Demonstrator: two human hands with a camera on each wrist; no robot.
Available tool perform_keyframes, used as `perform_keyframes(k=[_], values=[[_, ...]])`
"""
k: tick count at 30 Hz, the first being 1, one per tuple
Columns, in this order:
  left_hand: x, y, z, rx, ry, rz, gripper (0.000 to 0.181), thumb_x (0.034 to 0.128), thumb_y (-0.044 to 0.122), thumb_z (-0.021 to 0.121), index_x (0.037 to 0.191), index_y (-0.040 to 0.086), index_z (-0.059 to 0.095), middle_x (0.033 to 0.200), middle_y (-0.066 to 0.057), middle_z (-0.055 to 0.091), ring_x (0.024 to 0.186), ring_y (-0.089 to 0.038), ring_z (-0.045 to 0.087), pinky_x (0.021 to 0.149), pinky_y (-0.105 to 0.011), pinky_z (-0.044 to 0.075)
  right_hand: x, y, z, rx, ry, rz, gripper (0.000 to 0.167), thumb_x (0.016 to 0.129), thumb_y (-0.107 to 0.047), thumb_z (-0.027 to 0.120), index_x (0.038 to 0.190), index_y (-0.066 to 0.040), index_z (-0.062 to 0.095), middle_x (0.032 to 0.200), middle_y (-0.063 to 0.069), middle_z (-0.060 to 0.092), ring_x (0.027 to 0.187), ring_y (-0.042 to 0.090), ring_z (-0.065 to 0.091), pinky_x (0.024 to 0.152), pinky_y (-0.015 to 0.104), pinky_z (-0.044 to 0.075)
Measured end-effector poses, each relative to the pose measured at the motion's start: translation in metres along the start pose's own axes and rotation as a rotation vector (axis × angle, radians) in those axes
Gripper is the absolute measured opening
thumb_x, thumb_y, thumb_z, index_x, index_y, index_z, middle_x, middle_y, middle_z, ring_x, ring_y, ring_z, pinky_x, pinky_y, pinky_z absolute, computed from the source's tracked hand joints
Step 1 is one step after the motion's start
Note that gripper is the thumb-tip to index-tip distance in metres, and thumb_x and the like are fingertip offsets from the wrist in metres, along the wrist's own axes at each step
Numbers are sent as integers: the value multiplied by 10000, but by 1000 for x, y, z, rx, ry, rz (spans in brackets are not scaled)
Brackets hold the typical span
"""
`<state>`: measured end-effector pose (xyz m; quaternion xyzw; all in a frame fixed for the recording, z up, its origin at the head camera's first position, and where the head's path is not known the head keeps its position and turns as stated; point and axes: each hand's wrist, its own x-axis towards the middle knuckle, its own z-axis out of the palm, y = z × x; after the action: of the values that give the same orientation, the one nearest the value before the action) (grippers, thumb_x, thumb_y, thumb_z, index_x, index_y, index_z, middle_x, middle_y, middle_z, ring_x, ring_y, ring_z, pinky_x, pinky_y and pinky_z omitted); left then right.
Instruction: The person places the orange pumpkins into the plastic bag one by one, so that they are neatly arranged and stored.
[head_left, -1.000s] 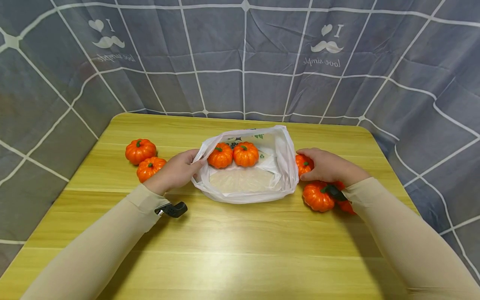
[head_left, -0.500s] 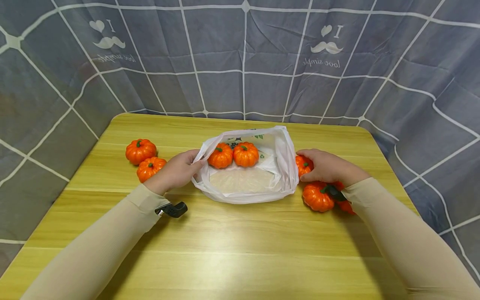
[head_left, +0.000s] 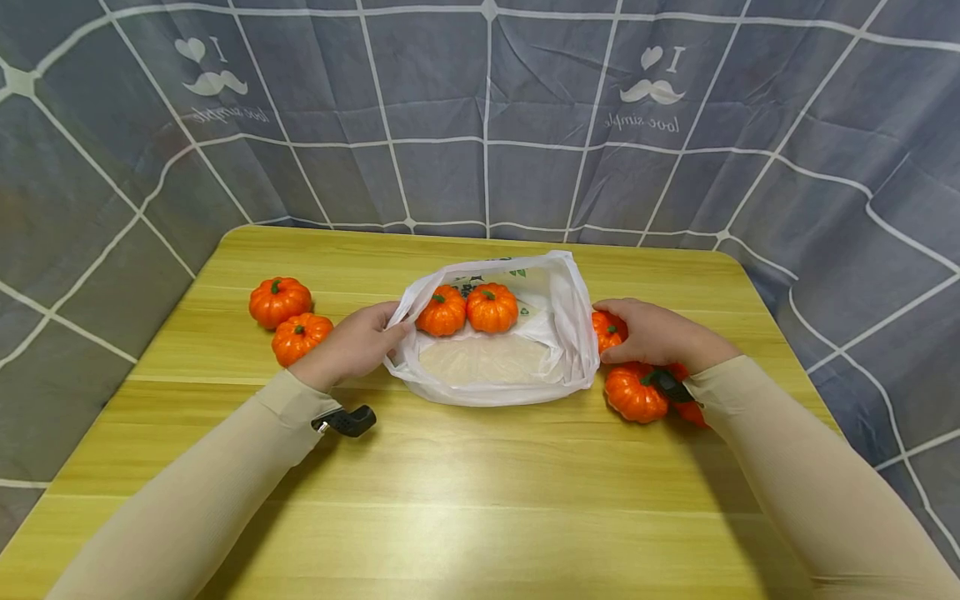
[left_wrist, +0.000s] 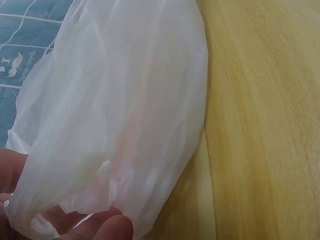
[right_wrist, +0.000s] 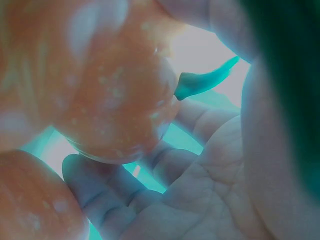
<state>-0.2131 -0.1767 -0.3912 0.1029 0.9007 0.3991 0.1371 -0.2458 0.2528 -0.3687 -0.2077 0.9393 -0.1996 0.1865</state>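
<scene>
White bag (head_left: 487, 397) on the desk (head_left: 480, 492), two orange pumpkins (head_left: 492, 309) inside | my left hand (head_left: 356, 342) pinches its left rim | my right hand (head_left: 656, 333) curls round a third pumpkin (head_left: 606, 332) just right of it | grey cloth (head_left: 442, 92) beyond

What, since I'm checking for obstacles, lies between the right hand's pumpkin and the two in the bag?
The white bag: its side wall and some of its interior, as the head view shows.

On desk (head_left: 480, 500): bag (head_left: 487, 395) near far edge, two pumpkins (head_left: 492, 308) inside; pumpkin pair (head_left: 281, 303) toward left edge; other pumpkins (head_left: 634, 395) toward right.
</scene>
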Motion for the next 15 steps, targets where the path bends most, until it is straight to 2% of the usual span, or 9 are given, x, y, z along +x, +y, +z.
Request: perform_keyframes(k=[9,15], values=[[3,-3,4,6,-7,-6,323,1102,257,533,1339,53,615,866,-104,642,760,-232,570,698,-334,446,0,3,1,42,2,4,741,872,-238,841,1519,-80,515,1432,179,604,1272,366,557,1165,600,398],[5,-4,7,4,-12,-10,309,1102,271,532,1309,60,624,827,-126,627,723,-231,538,667,-327,414,1,7,1,27,0,23,751,885,-269,836,1536,-107,499,1472,181,576,1313,380,539,1184,610,379]])
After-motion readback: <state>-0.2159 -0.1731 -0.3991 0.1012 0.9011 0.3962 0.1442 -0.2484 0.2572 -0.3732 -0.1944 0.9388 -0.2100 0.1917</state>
